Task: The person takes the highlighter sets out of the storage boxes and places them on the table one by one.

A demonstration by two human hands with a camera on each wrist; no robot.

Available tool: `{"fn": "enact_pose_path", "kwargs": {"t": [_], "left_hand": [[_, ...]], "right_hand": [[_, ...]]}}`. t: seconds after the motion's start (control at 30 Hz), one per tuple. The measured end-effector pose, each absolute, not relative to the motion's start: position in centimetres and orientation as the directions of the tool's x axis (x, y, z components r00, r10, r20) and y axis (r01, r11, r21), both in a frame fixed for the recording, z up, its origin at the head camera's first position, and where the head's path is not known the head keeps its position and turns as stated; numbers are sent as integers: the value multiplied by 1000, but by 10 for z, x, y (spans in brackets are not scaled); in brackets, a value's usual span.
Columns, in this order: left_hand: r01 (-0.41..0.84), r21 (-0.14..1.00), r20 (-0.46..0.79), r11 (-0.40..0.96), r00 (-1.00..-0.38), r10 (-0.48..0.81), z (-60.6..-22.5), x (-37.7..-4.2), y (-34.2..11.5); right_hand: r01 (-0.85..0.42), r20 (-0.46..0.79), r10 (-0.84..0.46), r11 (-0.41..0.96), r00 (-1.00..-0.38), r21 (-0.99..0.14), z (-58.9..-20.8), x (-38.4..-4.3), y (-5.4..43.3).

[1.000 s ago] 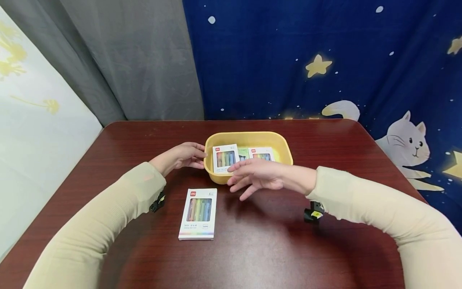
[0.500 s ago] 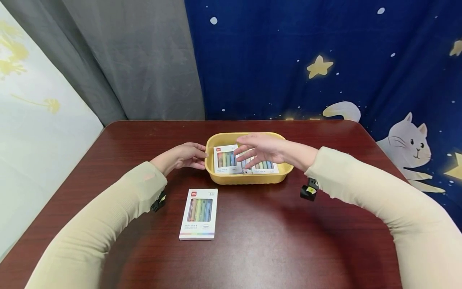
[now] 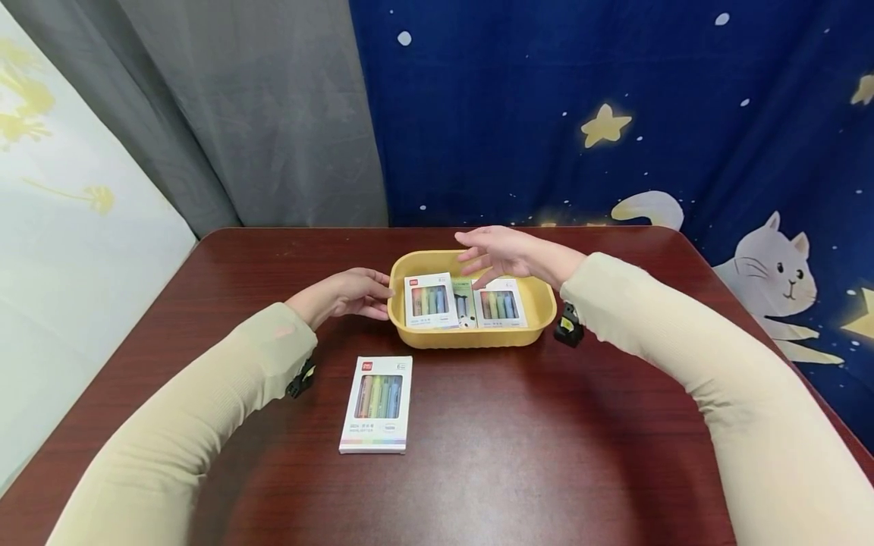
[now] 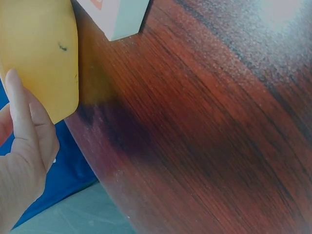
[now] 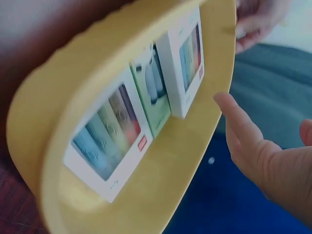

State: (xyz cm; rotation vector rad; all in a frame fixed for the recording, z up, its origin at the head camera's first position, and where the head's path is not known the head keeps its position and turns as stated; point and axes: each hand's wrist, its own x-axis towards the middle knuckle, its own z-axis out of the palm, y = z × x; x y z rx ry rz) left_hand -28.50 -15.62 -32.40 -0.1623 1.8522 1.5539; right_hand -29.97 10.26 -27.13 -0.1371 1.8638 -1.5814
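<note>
A yellow plastic basket (image 3: 471, 338) stands toward the table's far side. Inside it lie a left white highlighter box (image 3: 432, 301), a green box (image 3: 465, 302) with a panda picture, and a right white highlighter box (image 3: 501, 303). At the basket's left end, my left hand (image 3: 353, 293) rests fingers against the outer wall; in the left wrist view the thumb (image 4: 20, 107) lies along it. My right hand (image 3: 508, 252) hovers over the basket's back rim, fingers spread and holding nothing. Nearer me, another white highlighter box (image 3: 375, 405) lies flat on the table.
The dark red wooden table (image 3: 519, 455) reaches back to a grey curtain (image 3: 273, 114) and a blue curtain (image 3: 492, 114) with stars and a cat. A white patterned cloth (image 3: 75, 227) hangs at the left.
My right hand has moved from in front of the basket, up across it to above the back rim, uncovering the boxes inside. The left hand and the box on the table have stayed put.
</note>
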Motion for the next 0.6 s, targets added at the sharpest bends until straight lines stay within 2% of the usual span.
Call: {"fn": "enact_pose_path", "kwargs": {"t": [0.2, 0.6], "left_hand": [[-516, 812, -582, 271, -738, 340, -324, -286, -157], [-524, 810, -586, 263, -732, 348, -324, -286, -157]], "right_hand": [[362, -445, -458, 261, -770, -895, -278, -316, 103], [407, -526, -437, 340, -730, -848, -303, -329, 94]]}}
